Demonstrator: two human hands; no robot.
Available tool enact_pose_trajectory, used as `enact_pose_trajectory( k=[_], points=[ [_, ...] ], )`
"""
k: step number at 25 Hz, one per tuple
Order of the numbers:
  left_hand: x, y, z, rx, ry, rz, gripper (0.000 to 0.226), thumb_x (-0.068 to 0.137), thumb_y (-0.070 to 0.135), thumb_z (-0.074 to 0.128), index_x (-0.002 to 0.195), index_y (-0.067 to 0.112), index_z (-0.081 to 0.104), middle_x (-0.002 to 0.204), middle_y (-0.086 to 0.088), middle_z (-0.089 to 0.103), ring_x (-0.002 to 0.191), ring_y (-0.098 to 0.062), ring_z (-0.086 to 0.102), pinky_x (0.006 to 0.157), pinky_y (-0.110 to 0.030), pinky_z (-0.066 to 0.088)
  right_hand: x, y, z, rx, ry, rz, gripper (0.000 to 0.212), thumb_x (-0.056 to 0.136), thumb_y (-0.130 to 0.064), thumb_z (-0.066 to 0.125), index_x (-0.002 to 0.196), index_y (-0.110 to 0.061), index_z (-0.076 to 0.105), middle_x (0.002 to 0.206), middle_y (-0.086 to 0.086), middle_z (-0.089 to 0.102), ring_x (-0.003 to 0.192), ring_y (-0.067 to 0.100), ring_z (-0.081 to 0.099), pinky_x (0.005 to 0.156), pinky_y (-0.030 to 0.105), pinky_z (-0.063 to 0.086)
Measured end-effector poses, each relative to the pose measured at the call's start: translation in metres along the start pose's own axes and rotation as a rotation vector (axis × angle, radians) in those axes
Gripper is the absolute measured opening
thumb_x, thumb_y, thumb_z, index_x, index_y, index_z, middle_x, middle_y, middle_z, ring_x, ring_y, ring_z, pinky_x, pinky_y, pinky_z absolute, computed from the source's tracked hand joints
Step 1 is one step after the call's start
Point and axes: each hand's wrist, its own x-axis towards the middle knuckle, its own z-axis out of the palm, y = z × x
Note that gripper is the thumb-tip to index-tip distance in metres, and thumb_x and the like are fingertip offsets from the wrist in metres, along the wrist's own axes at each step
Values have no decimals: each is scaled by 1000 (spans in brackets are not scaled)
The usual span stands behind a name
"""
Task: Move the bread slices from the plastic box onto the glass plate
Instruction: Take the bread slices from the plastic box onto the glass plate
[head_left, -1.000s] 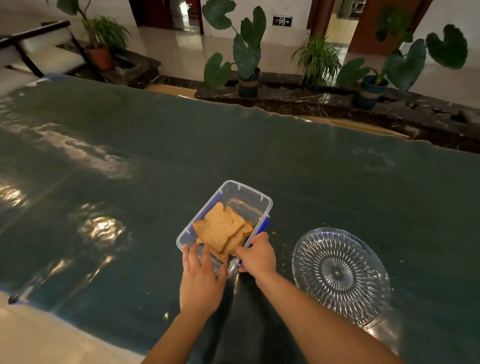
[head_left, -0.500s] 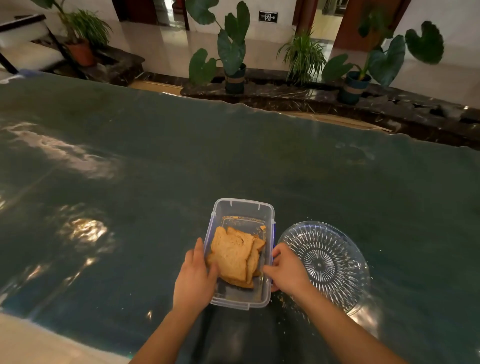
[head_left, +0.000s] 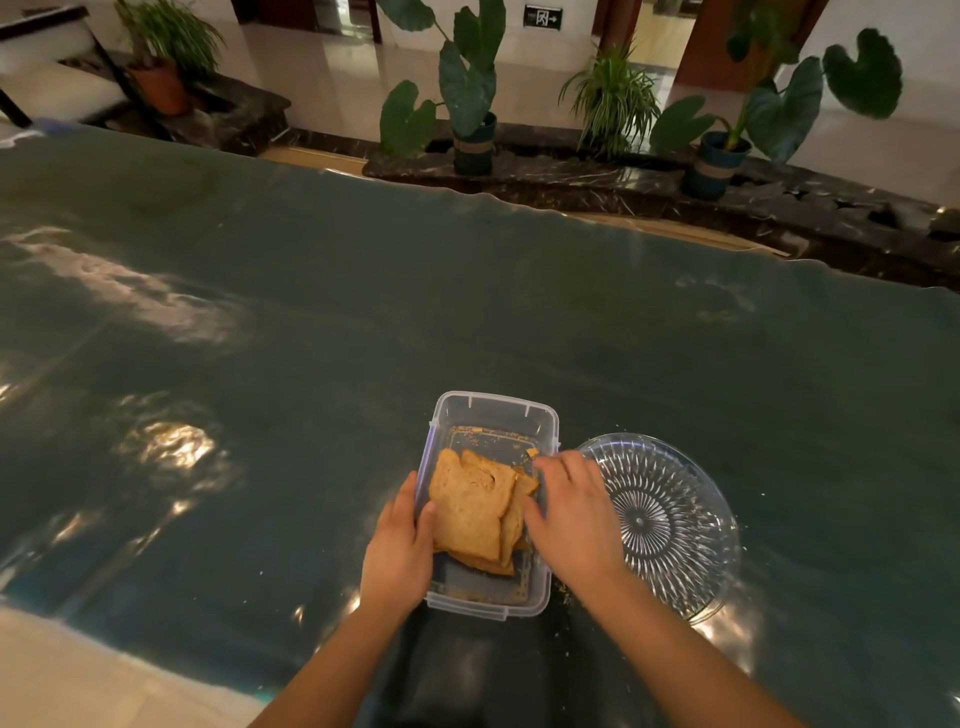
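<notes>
I am looking down at a dark green table (head_left: 519, 322) where the clear plastic box (head_left: 493, 415) is sitting near the front edge, its long axis running away from me toward the far side, its short ends near and far. The bread slices (head_left: 470, 512) are lying inside it as a loose stack, filling the near half of the box. The top slice is lying flat with its longer side roughly along the box's length, its domed crust edge pointing toward the far end; the slices beneath are fanning out slightly to the right and toward me. Crumbs are scattered over the bare far half of the box floor.

My left hand (head_left: 400, 551) is wrapping the box's left wall, fingers outside and the thumb over the rim just beside the stack, gripping the box. My right hand (head_left: 574, 512) is reaching over the box's right wall with loosely spread fingers, fingertips touching the right edge of the stack; I cannot tell whether it is pinching a slice yet.

The glass plate (head_left: 691, 561) is resting on the table just to the right of the box, partly hidden by my right hand.
</notes>
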Motion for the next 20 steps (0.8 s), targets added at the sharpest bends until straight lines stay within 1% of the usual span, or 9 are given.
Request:
enact_pose_trajectory(
  k=[1, 3, 5, 7, 9, 11, 14, 17, 20],
  points=[
    [0, 0, 0, -1, -1, -3, 49, 99, 47, 34, 146, 34, 34, 136, 3, 56, 121, -18, 53, 97, -47, 48, 7, -6, 1, -26, -7, -101, 37, 81, -28, 65, 116, -18, 57, 109, -1, 58, 101, 17, 53, 88, 32, 52],
    [0, -1, 1, 0, 5, -11, 51, 98, 49, 34, 147, 33, 33, 138, 4, 55, 123, -17, 53, 99, -46, 47, 25, -17, 6, -55, -177, -193, 50, 84, -34, 63, 129, -17, 50, 123, 1, 59, 114, 20, 53, 98, 36, 48],
    [0, -1, 1, 4, 8, -14, 54, 97, 52, 33, 148, 33, 32, 140, 4, 54, 125, -17, 51, 100, -44, 46, 46, -24, 12, -82, -432, -139, 67, 86, -43, 61, 140, -11, 38, 136, 9, 53, 125, 27, 49, 103, 40, 44],
    [0, -1, 2, -3, 6, -10, 54, 97, 54, 32, 147, 35, 31, 140, 5, 54, 125, -16, 51, 99, -42, 46, 61, -27, 18, -139, -600, -59, 74, 84, -51, 61, 140, -7, 38, 137, 15, 52, 124, 31, 50, 101, 42, 44],
    [0, -3, 1, -18, 3, -5, 53, 97, 55, 31, 147, 37, 31, 138, 6, 55, 123, -15, 52, 97, -41, 47, 65, -31, 24, -197, -614, -48, 72, 80, -57, 63, 130, -7, 49, 130, 15, 57, 118, 31, 53, 96, 42, 46],
    [0, -5, 1, -20, 1, -5, 54, 97, 55, 32, 147, 37, 31, 138, 5, 55, 122, -16, 53, 94, -38, 46, 65, -32, 29, -227, -564, -53, 70, 75, -60, 67, 121, -10, 57, 123, 13, 59, 115, 30, 53, 95, 41, 45],
    [0, -4, 3, -6, 0, -7, 55, 97, 53, 34, 149, 33, 29, 141, 3, 53, 124, -18, 52, 95, -37, 44, 65, -32, 30, -177, -521, 8, 63, 67, -60, 74, 109, -15, 63, 112, 8, 60, 108, 28, 56, 90, 40, 47],
    [0, -4, 2, 15, -14, -14, 60, 96, 57, 33, 151, 33, 25, 144, 0, 50, 125, -21, 52, 97, -39, 44, 64, -32, 25, -2, -544, 125, 50, 64, -52, 80, 97, -22, 56, 101, 1, 62, 95, 24, 61, 71, 34, 46],
    [-3, -3, 1, 114, -22, 19, 71, 93, 64, 29, 153, 29, 15, 144, -3, 44, 119, -25, 55, 92, -41, 49, 58, -26, 12, 118, -529, 208, 44, 64, -48, 79, 88, -28, 49, 90, -6, 61, 82, 18, 59, 63, 31, 41]
  ],
)
